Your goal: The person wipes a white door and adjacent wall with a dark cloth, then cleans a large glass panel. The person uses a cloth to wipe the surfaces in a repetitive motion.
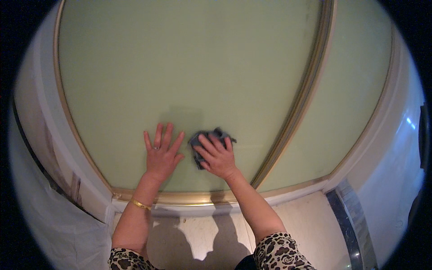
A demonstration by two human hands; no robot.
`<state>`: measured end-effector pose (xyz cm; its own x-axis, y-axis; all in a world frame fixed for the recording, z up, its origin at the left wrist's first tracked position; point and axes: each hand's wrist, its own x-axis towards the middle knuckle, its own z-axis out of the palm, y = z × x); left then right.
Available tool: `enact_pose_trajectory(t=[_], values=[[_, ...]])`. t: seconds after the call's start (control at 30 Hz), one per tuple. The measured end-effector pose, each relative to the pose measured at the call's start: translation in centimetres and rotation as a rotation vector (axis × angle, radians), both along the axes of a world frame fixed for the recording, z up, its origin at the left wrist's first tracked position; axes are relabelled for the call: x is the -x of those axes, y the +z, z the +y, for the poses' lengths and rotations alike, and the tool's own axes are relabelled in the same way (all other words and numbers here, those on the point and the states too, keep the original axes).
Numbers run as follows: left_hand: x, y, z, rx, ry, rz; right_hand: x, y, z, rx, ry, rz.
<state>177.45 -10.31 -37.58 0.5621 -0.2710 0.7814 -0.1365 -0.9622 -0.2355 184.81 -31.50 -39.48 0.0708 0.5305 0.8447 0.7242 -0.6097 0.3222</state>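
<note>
A large pale green panel (189,67), likely frosted glass, fills the view in front of me, set in a gold-coloured metal frame (182,197). My left hand (162,152) lies flat on the panel's lower part, fingers spread, holding nothing. To its right, my right hand (216,153) presses a crumpled dark grey cloth (217,132) against the same panel; the fingers look slightly blurred. The cloth sticks out above and to the left of the fingers.
A gold-coloured upright (293,114) parts the panel from a second green panel (351,84) at right. Below runs a white sill (189,211) above pale floor tiles (300,219). Whitish sheeting (57,222) hangs at lower left. A dark tile strip (346,226) lies at lower right.
</note>
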Motion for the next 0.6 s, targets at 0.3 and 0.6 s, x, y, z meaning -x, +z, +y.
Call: enact_pose_trajectory(t=[0.3,0.6], values=[[-0.3,-1.8,3.1,0.076,-0.048,-0.034,-2.0,4.0,-2.2,-0.280,-0.177,-0.027],[0.8,-0.2,1.8,-0.004,-0.054,0.068,-1.5,7.5,-0.6,-0.411,-0.170,0.015]])
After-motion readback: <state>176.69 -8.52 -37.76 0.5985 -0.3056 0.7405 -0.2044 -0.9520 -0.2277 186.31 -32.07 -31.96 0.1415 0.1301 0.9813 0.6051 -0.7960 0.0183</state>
